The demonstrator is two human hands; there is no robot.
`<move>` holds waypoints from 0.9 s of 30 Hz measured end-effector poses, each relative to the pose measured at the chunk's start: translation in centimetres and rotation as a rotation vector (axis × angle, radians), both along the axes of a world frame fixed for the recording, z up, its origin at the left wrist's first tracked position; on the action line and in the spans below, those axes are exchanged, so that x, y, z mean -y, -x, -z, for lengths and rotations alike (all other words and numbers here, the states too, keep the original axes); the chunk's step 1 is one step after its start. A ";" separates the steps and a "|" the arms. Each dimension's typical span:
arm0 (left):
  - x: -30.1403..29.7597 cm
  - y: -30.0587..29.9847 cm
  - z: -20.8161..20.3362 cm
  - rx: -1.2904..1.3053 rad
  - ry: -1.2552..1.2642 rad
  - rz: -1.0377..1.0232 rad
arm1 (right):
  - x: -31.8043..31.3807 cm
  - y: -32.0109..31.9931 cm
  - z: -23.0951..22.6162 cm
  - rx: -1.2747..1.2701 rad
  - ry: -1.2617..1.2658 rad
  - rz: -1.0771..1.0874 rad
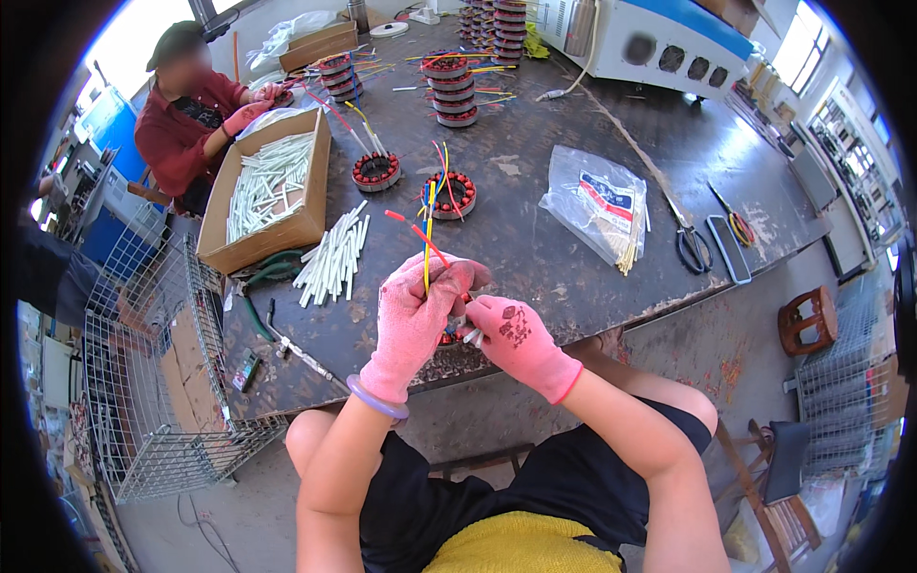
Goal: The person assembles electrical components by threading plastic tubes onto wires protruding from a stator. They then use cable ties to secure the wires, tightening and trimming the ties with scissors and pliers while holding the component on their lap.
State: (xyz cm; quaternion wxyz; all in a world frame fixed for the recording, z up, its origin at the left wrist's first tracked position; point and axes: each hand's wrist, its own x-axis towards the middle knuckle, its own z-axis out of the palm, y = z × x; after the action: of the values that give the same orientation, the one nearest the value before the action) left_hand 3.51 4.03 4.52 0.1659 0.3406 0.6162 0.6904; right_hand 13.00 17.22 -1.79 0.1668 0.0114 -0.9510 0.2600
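Note:
Both my hands wear pink gloves and meet at the table's near edge. My left hand (415,310) is closed around thin lead wires (429,229), yellow, blue and red, whose ends stick up above the fingers. Close beside it, my right hand (521,344) is pinched shut, with short white sleeves (473,336) poking out under its fingers. Below the hands shows part of a ring-shaped motor stator (447,338), mostly hidden by the gloves. Just beyond stands another stator (456,198) with red windings and upright wires. A third stator (376,173), bearing white-sleeved wires, lies to its left.
White tubes (331,256) lie piled left, beside a cardboard box (323,172) of more tubes. Pliers (277,267) and a torch-like tool (296,350) lie nearby. Rightward are a plastic bag (597,205), scissors (693,250) and a phone (729,250). A co-worker (191,124) sits far left.

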 end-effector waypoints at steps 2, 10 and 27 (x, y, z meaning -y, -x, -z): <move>0.4 0.2 -0.5 -0.008 0.009 0.010 | 0.2 0.0 -1.1 0.015 0.112 -0.019; 0.4 0.2 0.3 0.047 -0.102 0.033 | 0.3 0.4 -0.1 0.017 0.069 -0.039; 4.8 1.0 -0.7 0.192 -0.025 0.106 | 2.2 -1.2 -16.2 -0.008 1.117 -0.123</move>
State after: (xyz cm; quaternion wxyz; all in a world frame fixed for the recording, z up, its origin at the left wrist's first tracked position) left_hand 2.54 -0.74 5.18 0.2562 0.3074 0.5697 0.7178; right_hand 14.20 15.07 14.45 0.1356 -0.0224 -0.6658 0.7334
